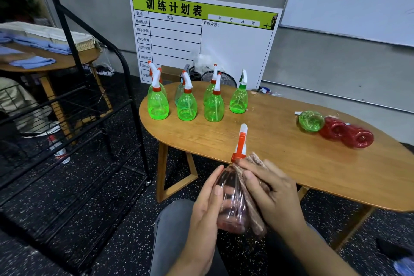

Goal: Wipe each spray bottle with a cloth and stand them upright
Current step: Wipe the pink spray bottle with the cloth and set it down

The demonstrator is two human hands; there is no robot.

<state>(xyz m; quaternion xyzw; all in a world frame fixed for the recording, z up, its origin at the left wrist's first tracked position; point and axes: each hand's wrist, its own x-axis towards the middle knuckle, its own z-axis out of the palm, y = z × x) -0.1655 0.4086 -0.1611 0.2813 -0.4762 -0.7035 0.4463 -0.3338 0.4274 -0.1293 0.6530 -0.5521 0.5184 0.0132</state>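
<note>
Clear pinkish spray bottle (233,199) held upright in front of the person, just off the near edge of the table, above their lap; orange-and-white trigger head (240,143) pointing up; left hand (208,204) wraps round the bottle's left side, thumb across the front; right hand (272,195) presses a brownish cloth (254,213) against the bottle's right side, fingers curled over the cloth near the neck; cloth hangs down past the bottle's base.

Oval wooden table (280,141) beyond the hands; on its far left end a cluster of upright green spray bottles (187,105), at least six, in two rough rows, close together, orange collars and white triggers; one more upright green bottle (239,99) stands slightly apart to their right; one pale bluish bottle in the back row, partly hidden.

On the right part of the table three bottles lie on their sides, touching in a row, bases toward the camera: one lying green bottle (311,120), then two red bottles (346,133).

Behind the table a white schedule board (235,47) with a green header leans on the grey wall; whiteboard (358,2) at upper right; black metal rack (89,107) on the left; another wooden table with folded blue cloths (35,61) far left; dark speckled floor.
</note>
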